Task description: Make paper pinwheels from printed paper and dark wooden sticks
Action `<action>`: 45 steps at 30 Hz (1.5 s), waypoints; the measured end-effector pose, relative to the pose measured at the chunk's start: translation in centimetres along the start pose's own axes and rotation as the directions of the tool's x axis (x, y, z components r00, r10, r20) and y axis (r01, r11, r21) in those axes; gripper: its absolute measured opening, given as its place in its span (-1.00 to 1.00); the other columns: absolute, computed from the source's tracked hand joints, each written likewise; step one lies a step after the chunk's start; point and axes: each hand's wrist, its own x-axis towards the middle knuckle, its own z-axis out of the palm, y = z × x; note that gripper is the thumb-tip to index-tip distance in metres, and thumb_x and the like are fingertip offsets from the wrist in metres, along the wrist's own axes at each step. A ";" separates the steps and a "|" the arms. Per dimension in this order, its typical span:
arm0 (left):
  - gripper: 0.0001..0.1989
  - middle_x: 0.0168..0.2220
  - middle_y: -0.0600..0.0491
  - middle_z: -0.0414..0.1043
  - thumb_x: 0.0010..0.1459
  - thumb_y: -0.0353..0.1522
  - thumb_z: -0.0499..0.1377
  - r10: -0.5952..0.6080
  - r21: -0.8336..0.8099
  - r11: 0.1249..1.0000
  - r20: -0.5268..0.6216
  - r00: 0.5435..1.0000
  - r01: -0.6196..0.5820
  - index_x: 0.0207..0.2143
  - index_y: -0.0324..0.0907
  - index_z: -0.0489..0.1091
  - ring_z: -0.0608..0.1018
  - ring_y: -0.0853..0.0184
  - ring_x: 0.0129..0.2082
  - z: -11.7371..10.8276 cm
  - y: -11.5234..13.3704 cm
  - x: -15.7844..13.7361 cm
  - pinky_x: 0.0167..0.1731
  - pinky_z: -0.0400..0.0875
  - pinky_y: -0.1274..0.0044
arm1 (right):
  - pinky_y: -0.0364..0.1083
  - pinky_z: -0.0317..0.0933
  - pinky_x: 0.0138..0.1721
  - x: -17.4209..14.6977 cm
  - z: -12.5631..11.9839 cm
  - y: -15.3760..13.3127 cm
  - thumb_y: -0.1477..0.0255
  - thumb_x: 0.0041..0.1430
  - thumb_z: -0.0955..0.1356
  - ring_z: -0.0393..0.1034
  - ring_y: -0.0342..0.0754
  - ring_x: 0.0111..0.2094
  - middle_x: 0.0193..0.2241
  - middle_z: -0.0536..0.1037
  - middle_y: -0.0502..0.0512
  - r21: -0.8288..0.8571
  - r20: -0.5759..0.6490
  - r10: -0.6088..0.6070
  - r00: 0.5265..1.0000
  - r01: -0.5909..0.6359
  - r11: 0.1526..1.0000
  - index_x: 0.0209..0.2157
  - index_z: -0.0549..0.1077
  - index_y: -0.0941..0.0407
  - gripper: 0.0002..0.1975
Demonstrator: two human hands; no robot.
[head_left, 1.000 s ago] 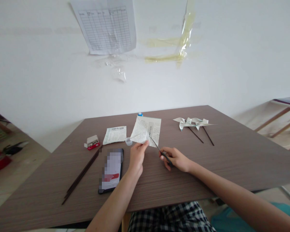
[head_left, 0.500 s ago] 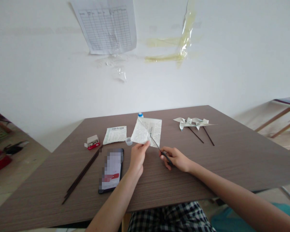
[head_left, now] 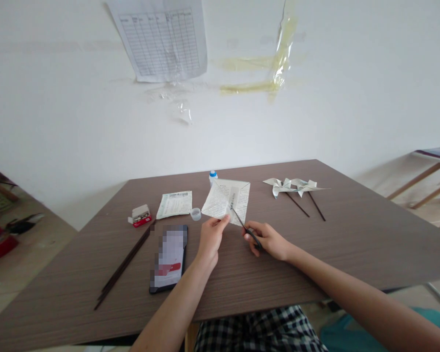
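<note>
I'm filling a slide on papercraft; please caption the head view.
The left hand holds printed paper, the right hand holds scissors to it; two paper pinwheels lie to the right.

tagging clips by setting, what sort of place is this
Probably a plain indoor room, perhaps at home, with the table as a craft spot: scissors, paper pinwheels and a printed sheet on the white wall suggest it.
</note>
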 end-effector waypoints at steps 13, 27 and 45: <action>-0.58 -0.56 0.08 0.48 -0.05 -0.09 0.62 0.005 0.007 1.000 -0.005 1.000 -0.005 -0.62 -0.04 0.51 0.62 0.11 -0.28 0.0 0.0 0.1 -0.13 0.47 0.35 | 0.04 0.20 -0.36 0.1 0.2 0.1 -0.17 0.42 0.43 0.33 0.05 -0.54 -0.64 0.50 -0.04 -0.004 -0.016 0.016 1.000 -0.016 1.000 -0.18 0.42 -0.02 -0.51; -0.52 -0.51 0.08 0.53 0.01 0.00 0.61 0.075 0.058 0.996 -0.043 0.996 -0.073 -0.59 -0.07 0.50 0.55 0.18 -0.34 -0.5 -0.2 0.2 -0.23 0.41 0.40 | -0.01 0.20 -0.33 0.0 -0.4 -0.2 -0.01 0.45 0.41 0.39 0.02 -0.51 -0.61 0.56 -0.06 -0.047 0.048 0.023 0.999 -0.021 0.999 -0.09 0.46 0.02 -0.62; -0.81 -0.19 -0.10 0.79 0.28 -0.27 0.43 0.226 0.689 0.699 0.044 0.973 -0.193 -0.42 -0.08 0.71 0.77 -0.03 0.01 -1.9 -1.2 1.7 0.26 0.55 0.15 | -0.04 0.37 -0.14 -0.4 -8.1 1.2 0.30 0.29 0.59 0.68 0.13 -0.11 -0.16 0.81 0.10 -0.662 -0.387 -0.170 0.906 -0.144 0.735 -0.03 0.78 -0.01 -0.77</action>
